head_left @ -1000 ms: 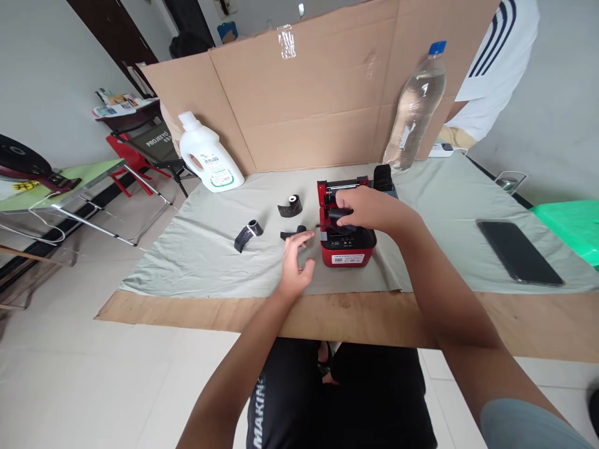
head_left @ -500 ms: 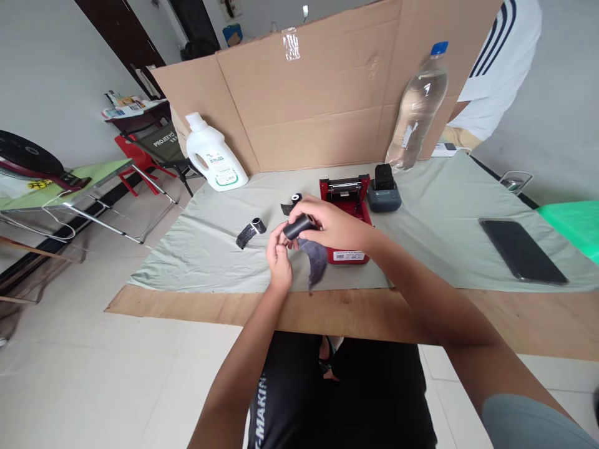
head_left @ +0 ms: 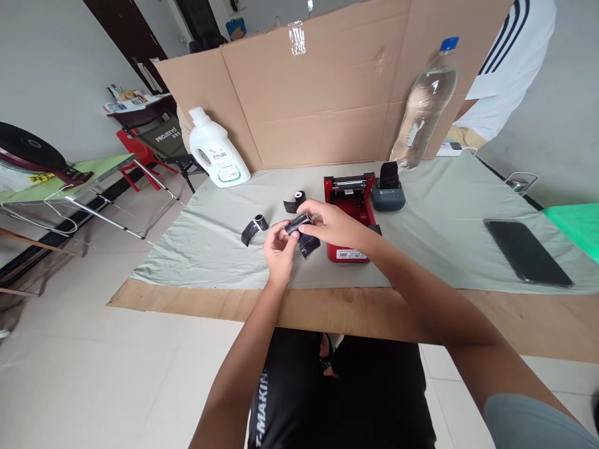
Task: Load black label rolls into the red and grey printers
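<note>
Both hands hold one small black roll [head_left: 299,223] with a loose dark strip hanging from it [head_left: 309,244], above the grey-green cloth. My left hand [head_left: 279,246] pinches the roll's left end. My right hand [head_left: 330,224] grips its right end from above. Just behind my right hand stands a small red printer [head_left: 349,190] with its lid open. Two more black rolls lie on the cloth: one [head_left: 254,229] to the left of my hands, one [head_left: 296,201] behind them.
A grey device [head_left: 387,193] sits right of the red printer. A white jug [head_left: 216,153] and a clear bottle [head_left: 423,106] stand before a cardboard screen [head_left: 327,93]. A black phone [head_left: 528,252] lies at right. A person in a white shirt [head_left: 505,68] stands behind the screen.
My right hand lifted the black roll out of the red printer and brought it left and nearer. My left hand rose from the cloth and took hold of its end.
</note>
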Demonstrator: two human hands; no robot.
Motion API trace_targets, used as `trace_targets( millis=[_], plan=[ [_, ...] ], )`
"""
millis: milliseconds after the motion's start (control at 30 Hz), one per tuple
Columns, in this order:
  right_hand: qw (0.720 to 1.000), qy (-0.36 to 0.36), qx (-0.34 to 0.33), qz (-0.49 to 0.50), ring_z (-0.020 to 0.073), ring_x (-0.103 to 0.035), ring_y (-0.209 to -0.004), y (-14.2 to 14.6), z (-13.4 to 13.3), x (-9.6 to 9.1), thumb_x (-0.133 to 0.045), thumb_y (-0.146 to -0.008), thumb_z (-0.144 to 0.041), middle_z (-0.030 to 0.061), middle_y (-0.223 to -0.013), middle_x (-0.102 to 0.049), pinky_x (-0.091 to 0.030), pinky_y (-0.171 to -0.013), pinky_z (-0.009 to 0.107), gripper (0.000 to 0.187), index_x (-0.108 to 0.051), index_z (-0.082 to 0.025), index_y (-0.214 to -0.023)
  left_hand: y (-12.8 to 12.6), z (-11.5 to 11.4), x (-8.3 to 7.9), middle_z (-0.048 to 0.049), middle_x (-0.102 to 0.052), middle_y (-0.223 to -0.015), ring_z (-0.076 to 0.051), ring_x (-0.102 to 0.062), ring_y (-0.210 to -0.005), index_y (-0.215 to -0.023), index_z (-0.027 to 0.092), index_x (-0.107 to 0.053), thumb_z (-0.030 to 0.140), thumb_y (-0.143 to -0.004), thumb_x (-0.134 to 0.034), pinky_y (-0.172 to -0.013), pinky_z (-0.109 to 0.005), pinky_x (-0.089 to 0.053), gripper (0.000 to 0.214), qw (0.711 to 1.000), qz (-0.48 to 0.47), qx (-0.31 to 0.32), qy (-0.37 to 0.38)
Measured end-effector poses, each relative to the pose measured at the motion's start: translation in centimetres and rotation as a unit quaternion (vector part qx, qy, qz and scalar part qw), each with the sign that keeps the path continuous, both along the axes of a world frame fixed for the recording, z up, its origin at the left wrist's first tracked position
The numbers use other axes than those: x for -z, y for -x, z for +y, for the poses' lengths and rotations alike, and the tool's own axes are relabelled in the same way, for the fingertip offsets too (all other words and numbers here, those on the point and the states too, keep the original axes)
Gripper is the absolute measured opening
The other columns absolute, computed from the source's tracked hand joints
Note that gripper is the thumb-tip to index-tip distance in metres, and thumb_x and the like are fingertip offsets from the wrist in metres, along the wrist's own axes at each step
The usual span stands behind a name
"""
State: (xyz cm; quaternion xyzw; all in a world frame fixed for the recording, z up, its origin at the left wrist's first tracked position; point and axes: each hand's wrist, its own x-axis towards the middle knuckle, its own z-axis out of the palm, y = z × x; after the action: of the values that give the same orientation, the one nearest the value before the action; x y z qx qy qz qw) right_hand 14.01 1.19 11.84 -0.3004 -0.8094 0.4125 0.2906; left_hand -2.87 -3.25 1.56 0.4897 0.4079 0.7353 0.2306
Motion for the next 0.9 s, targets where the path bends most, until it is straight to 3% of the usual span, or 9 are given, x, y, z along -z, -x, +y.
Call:
trace_targets(
  millis=[100,167,233,333,467,533,667,800,900],
  plan=[
    [1.000,-0.011,-0.006,0.011,0.0162,-0.061,-0.083,0.2,0.0,0.2,-0.059,-0.091,-0.021,0.0013,-0.097,-0.069,-0.044,-0.074,0.030,0.018,-0.066,-0.021,-0.108,0.0,0.0,-0.1,-0.0063,-0.074,-0.110,-0.013,-0.070,-0.084,-0.118,0.023,-0.070,0.058,-0.084,-0.084,-0.070,-0.023,-0.056,0.051,0.999,-0.018,0.027,0.000],
    [0.998,-0.030,-0.037,0.030,0.0167,-0.063,-0.088,0.3,0.1,0.3,-0.058,-0.088,-0.017,0.0016,-0.102,-0.070,-0.045,-0.076,0.029,0.023,-0.066,-0.021,-0.110,-0.1,0.0,-0.1,-0.0047,-0.074,-0.097,-0.012,-0.068,-0.073,-0.118,0.021,-0.071,0.062,-0.088,-0.078,-0.064,-0.024,-0.056,0.051,0.998,-0.023,0.055,0.027],
    [0.999,-0.031,-0.025,0.029,0.0170,-0.063,-0.090,0.3,0.1,0.4,-0.059,-0.087,-0.017,0.0019,-0.105,-0.070,-0.045,-0.076,0.029,0.025,-0.066,-0.022,-0.111,-0.1,-0.1,0.0,-0.0018,-0.072,-0.085,-0.012,-0.066,-0.065,-0.116,0.021,-0.071,0.060,-0.088,-0.079,-0.063,-0.025,-0.058,0.049,0.997,-0.022,0.059,0.036],
    [1.000,0.000,0.009,0.022,0.0172,-0.062,-0.085,0.3,0.3,0.7,-0.061,-0.088,-0.022,0.0017,-0.100,-0.069,-0.045,-0.073,0.029,0.021,-0.064,-0.022,-0.109,-0.1,0.0,0.1,-0.0029,-0.074,-0.095,-0.014,-0.071,-0.073,-0.119,0.023,-0.070,0.055,-0.082,-0.087,-0.069,-0.027,-0.062,0.051,0.998,-0.029,0.048,0.018],
    [1.000,-0.004,-0.010,0.027,0.0170,-0.065,-0.087,0.5,0.5,1.2,-0.060,-0.085,-0.016,0.0014,-0.103,-0.070,-0.047,-0.075,0.029,0.030,-0.064,-0.022,-0.114,0.2,0.2,0.3,-0.0027,-0.072,-0.096,-0.012,-0.070,-0.069,-0.121,0.023,-0.070,0.057,-0.088,-0.081,-0.068,-0.027,-0.063,0.049,0.997,-0.026,0.066,0.031],
    [0.999,0.022,0.000,0.033,0.0174,-0.067,-0.087,0.7,0.5,1.3,-0.063,-0.085,-0.017,0.0016,-0.105,-0.072,-0.050,-0.076,0.030,0.033,-0.063,-0.023,-0.117,0.2,0.2,0.4,-0.0022,-0.070,-0.095,-0.012,-0.071,-0.072,-0.119,0.022,-0.069,0.053,-0.088,-0.082,-0.068,-0.025,-0.063,0.045,0.998,-0.020,0.054,0.017],
    [0.992,0.101,0.026,0.065,0.0188,-0.073,-0.082,1.2,0.6,1.7,-0.065,-0.087,-0.023,0.0034,-0.100,-0.074,-0.056,-0.079,0.034,0.037,-0.061,-0.020,-0.124,0.0,0.2,0.9,-0.0054,-0.064,-0.115,-0.016,-0.074,-0.099,-0.114,0.023,-0.064,0.043,-0.084,-0.088,-0.069,-0.020,-0.062,0.043,0.999,0.018,0.021,-0.037],
    [0.990,0.096,0.048,0.091,0.0211,-0.073,-0.096,1.5,0.4,2.2,-0.066,-0.086,-0.021,0.0057,-0.104,-0.074,-0.057,-0.084,0.034,0.050,-0.058,-0.018,-0.136,-0.1,0.1,1.2,-0.0048,-0.059,-0.115,-0.015,-0.070,-0.104,-0.108,0.023,-0.059,0.040,-0.082,-0.089,-0.069,-0.018,-0.059,0.043,0.996,0.071,-0.011,-0.044],
    [0.995,0.033,0.075,0.058,0.0206,-0.072,-0.090,1.6,0.0,1.9,-0.065,-0.087,-0.021,0.0044,-0.098,-0.074,-0.055,-0.082,0.034,0.047,-0.061,-0.017,-0.134,-0.4,0.1,1.5,-0.0029,-0.059,-0.109,-0.013,-0.070,-0.094,-0.105,0.023,-0.054,0.041,-0.080,-0.089,-0.066,-0.018,-0.056,0.046,0.997,0.066,-0.029,0.002]
  ],
)
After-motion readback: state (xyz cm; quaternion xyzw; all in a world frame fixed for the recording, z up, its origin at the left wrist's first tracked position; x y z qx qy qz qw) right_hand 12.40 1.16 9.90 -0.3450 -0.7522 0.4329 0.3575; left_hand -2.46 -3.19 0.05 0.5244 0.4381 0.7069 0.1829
